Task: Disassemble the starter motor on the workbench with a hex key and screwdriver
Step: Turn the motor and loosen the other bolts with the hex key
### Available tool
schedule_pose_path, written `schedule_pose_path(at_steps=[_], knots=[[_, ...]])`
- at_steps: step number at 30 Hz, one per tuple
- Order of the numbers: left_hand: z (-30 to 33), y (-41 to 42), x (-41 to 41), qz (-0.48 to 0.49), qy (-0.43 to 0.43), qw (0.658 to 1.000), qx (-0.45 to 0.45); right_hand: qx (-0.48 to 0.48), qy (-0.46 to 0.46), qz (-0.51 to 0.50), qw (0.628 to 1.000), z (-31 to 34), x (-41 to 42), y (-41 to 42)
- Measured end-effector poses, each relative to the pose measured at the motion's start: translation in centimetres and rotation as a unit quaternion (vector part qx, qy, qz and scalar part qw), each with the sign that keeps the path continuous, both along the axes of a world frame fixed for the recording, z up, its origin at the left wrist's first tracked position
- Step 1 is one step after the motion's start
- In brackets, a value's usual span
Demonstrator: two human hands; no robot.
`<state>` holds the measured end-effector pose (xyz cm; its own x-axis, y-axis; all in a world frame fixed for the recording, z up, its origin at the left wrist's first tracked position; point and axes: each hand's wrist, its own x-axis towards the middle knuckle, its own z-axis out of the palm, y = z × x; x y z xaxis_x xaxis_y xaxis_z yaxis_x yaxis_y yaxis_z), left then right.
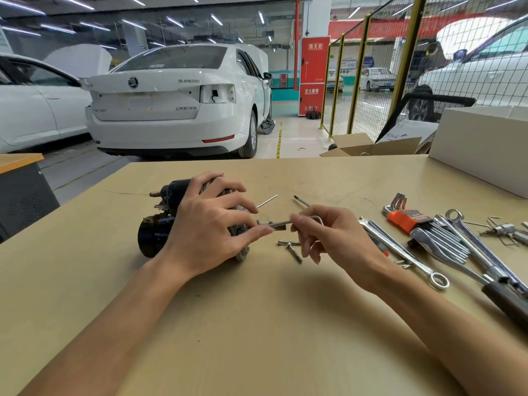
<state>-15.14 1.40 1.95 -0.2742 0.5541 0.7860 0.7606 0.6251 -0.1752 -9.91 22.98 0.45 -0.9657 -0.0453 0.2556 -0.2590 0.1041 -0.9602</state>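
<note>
The black starter motor [160,227] lies on its side on the tan workbench [257,324], left of centre. My left hand [211,224] is curled over its right end and steadies it. My right hand [323,232] pinches a silver L-shaped hex key [281,223], its long arm pointing left into the motor's end. Two loose bolts [293,248] lie just below the key. A thin long bolt [267,201] sticks out past my left fingers. A screwdriver tip [300,200] shows above my right hand; its handle is hidden.
To the right lie an orange hex key set [405,220], several chrome wrenches [400,250], a ratchet with black handle [505,298] and small bits [503,230]. A white box [485,147] stands at the back right. White cars are parked beyond the bench.
</note>
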Motion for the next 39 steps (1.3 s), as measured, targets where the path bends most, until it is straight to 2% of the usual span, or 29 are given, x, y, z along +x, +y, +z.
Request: schedule_pose_path(at_steps=[7, 11, 15, 17, 26, 34, 39], knots=[[-0.05, 0.01, -0.14, 0.004, 0.009, 1.000, 0.004, -0.004, -0.007, 0.005, 1.000, -0.14, -0.23, 0.19], [0.07, 0.04, -0.12, 0.005, 0.002, 1.000, 0.007, -0.037, -0.075, -0.050, 0.995, -0.07, -0.46, -0.02], [-0.08, 0.08, -0.16, 0.000, 0.009, 1.000, 0.014, 0.072, -0.128, -0.170, 0.974, -0.18, -0.80, 0.64], [-0.02, 0.08, -0.16, -0.001, 0.010, 1.000, 0.012, 0.092, -0.126, -0.185, 0.970, -0.03, -0.77, 0.74], [0.08, 0.00, -0.08, 0.005, 0.006, 1.000, 0.000, -0.006, -0.145, -0.106, 0.984, 0.45, -0.33, 0.46], [0.09, -0.07, -0.07, 0.012, 0.009, 1.000, -0.003, -0.009, -0.084, -0.026, 0.996, 0.48, 0.00, 0.03], [0.02, -0.06, -0.06, 0.007, 0.003, 1.000, -0.004, -0.009, -0.035, -0.015, 0.999, 0.10, -0.10, 0.01]])
